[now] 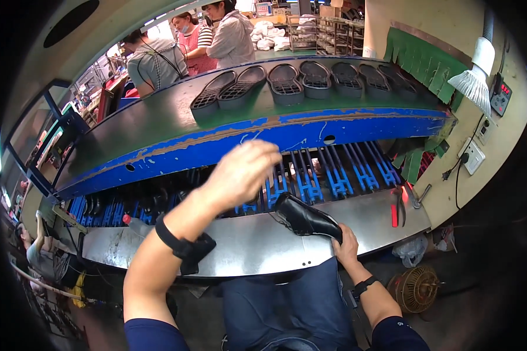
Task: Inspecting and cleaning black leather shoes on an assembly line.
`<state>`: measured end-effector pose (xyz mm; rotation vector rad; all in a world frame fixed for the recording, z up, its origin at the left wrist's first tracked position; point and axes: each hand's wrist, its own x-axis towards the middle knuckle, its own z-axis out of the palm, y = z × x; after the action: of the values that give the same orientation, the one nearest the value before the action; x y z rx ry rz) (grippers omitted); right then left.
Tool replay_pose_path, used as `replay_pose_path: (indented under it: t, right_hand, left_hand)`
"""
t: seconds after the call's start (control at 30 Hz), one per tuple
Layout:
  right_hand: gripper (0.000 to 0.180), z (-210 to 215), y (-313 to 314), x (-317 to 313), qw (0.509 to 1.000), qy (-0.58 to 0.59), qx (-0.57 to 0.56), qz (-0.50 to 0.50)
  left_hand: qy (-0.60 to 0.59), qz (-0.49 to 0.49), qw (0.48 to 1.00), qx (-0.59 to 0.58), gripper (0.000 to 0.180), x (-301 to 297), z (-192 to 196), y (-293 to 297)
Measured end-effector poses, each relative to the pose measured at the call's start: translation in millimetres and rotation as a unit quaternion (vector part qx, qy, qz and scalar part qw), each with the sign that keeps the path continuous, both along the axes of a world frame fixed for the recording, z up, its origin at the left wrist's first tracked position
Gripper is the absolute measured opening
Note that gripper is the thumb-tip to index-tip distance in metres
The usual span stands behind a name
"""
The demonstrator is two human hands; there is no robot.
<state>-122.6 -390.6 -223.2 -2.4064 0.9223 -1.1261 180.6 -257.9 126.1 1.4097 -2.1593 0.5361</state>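
Note:
A glossy black shoe upper [308,216] lies tilted above the metal ledge, its near end in the grip of my right hand [346,243]. My left hand [245,173] is raised in front of the blue rail, apart from the upper. Its fingers are curled together, and whatever they may hold is hidden. Beyond it, several black shoe soles [286,83] stand in a row on the green conveyor belt [158,108].
The steel ledge [234,248] runs before me, with pliers [400,207] at its right. Blue rack bars [339,175] sit under the blue rail [216,137]. A lamp [474,88] hangs right; a fan-like motor [414,289] stands below. Several people [231,35] are beyond the belt.

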Motion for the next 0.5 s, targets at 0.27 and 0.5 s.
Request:
replay_pose_path:
  t: [0.27, 0.5]
  right_hand:
    - [0.061, -9, 5, 17, 0.999, 0.009, 0.032, 0.007]
    - [0.06, 0, 12, 8, 0.999, 0.007, 0.032, 0.005]
  left_hand:
    - [-0.016, 0.303, 0.953, 0.014, 0.033, 148, 47, -55]
    - [0.177, 0.195, 0.964, -0.044, 0.024, 51, 69, 8]
